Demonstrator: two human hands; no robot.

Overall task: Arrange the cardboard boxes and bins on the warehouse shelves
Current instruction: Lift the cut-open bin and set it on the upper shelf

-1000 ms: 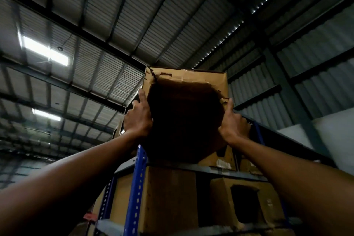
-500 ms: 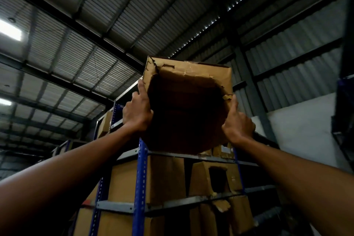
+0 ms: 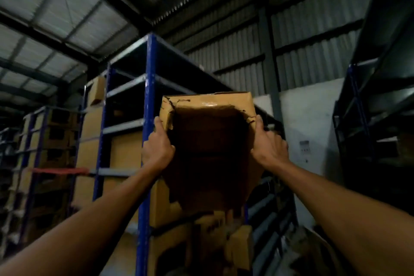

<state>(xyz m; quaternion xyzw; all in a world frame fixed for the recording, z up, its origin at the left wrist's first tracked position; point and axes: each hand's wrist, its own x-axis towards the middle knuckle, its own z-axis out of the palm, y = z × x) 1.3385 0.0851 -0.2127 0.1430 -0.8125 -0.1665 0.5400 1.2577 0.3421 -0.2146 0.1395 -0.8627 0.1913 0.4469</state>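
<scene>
1. The cardboard box (image 3: 210,145), its torn, dark opening facing the camera, was held up in front of the blue shelving rack (image 3: 149,87).
2. The left hand (image 3: 158,151) gripped its left edge.
3. The right hand (image 3: 270,148) gripped its right edge.
4. Stacked boxes (image 3: 125,152) sat on shelves to the left.

Count: 2 hands (left hand (image 3: 158,152), right hand (image 3: 270,148)), 1 torn box (image 3: 210,105) between them, 3 racks (centre rack (image 3: 149,96), left rack (image 3: 35,141), right rack (image 3: 358,107)). Stored boxes (image 3: 125,152): many, too dark for an exact number.
</scene>
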